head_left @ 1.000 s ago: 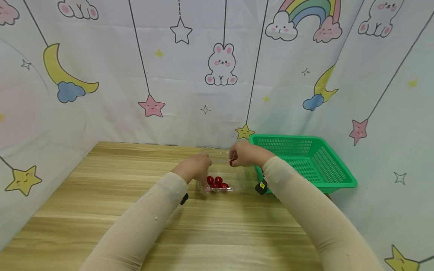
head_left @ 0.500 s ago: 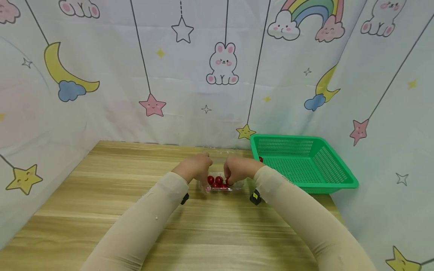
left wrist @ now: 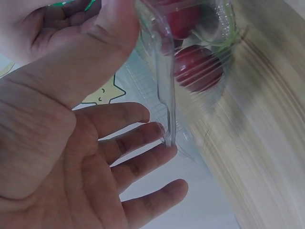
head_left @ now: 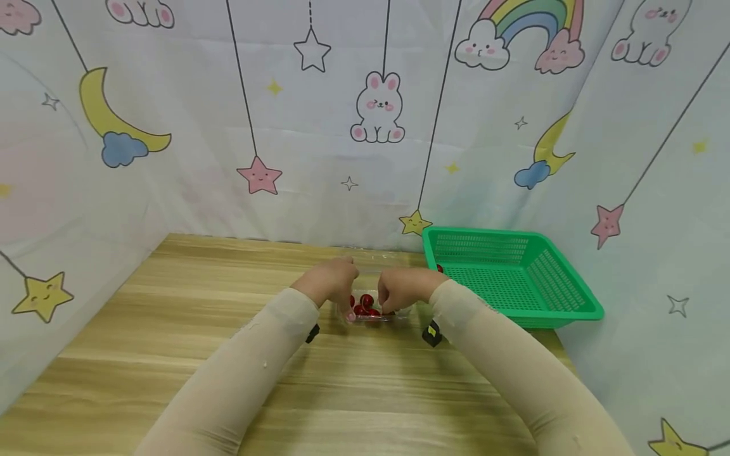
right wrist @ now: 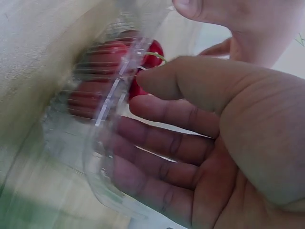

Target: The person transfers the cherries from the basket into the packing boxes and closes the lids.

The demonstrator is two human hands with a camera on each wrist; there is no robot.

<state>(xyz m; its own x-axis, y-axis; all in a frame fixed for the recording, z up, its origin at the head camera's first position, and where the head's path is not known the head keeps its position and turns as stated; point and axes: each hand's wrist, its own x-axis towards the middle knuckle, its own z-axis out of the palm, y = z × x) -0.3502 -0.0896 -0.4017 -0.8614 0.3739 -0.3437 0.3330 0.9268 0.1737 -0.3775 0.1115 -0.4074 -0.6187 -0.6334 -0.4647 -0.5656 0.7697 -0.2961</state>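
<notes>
A clear plastic box [head_left: 406, 311] with its lid [head_left: 373, 258] folded back stands mid-table, holding several red cherries [head_left: 367, 301]. At its left end is my left hand [head_left: 332, 280]; in the left wrist view its fairly straight fingertips touch the box rim [left wrist: 166, 86], thumb near the front corner. My right hand [head_left: 407, 285] reaches into the box's right end. Its thumb and index finger pinch a cherry [right wrist: 135, 89] in the right wrist view, partly hidden by the thumb. Green stems show on some cherries.
To the right of the box stands a green plastic basket [head_left: 590, 312], with a cherry [head_left: 439, 268] showing at its left wall. A wooden table [head_left: 228, 272] lies beneath, and a printed curtain [head_left: 319, 215] hangs behind it.
My right hand has come from beside the basket, with a cherry, leftward and down into the box. My left hand has stayed at the box's left end. The head view has shifted slightly.
</notes>
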